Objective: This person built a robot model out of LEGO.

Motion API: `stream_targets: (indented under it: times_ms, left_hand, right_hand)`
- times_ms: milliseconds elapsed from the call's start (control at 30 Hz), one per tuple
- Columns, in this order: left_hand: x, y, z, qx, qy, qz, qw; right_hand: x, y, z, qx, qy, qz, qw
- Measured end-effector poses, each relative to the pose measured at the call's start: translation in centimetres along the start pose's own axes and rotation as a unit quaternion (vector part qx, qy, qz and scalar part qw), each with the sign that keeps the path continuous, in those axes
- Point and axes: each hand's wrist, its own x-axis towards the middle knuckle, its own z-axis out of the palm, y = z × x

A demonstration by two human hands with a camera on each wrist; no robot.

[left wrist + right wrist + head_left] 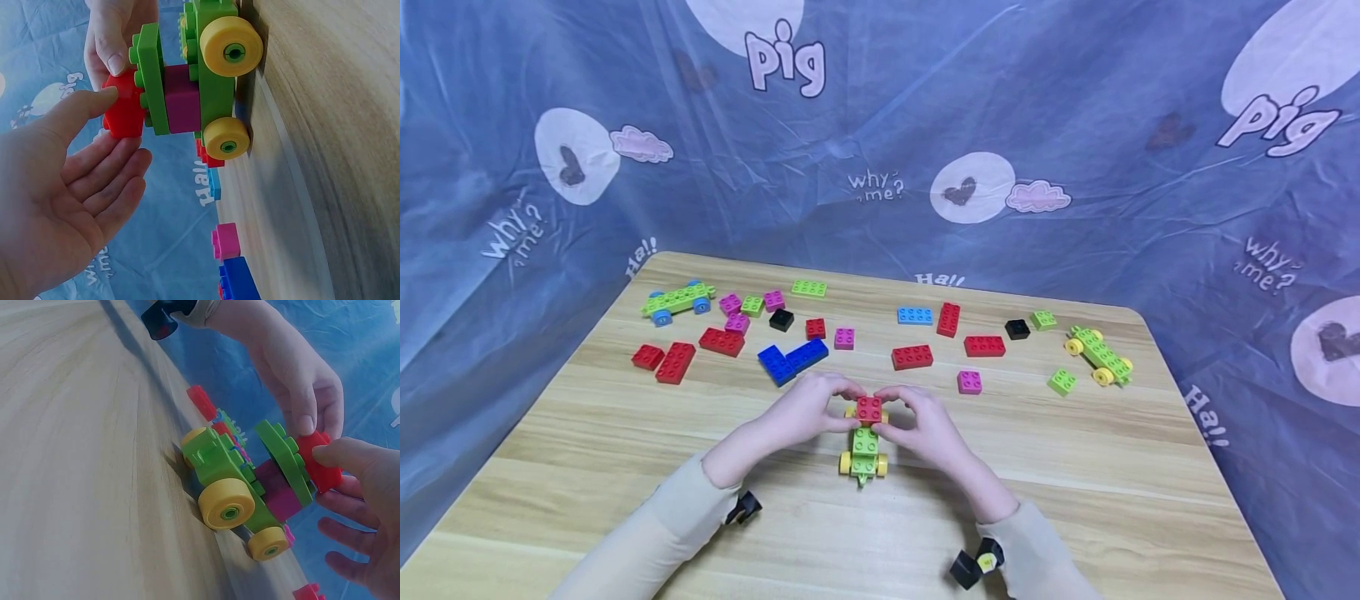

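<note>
Red square plastic brick (868, 408) sits atop the yellow-wheeled green block car (863, 454), pinched by left hand (808, 407) and right hand (919, 425); pressing home seems left.

Bright, even light across the head view, soft and diffuse, no hard glare on the counter (1075, 500). Only faint, short shadows sit under the hands and scattered bricks. The backdrop's corners bow and stretch, wide-lens distortion at the edges. Both wrist views are tilted and carry a cool blue cast; close foreground skin looks soft, distant bricks blur out, and a dark shadow hugs the wheeled toy (240, 487) there.
</note>
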Motion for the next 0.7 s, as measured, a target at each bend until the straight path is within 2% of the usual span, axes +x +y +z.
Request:
stream_targets:
  times_ms: [467,700]
  left_hand:
    - [-0.06,-0.34,0.42,-0.016,-0.007,-0.01,0.9998]
    - [-0.03,-0.35,0.43,-0.008,-0.005,-0.012,0.9999]
  right_hand:
    - [-0.05,0.18,0.09,0.004,-0.008,0.013,1.0]
    - [0.11,0.2,0.04,0.012,-0.007,0.009,1.0]
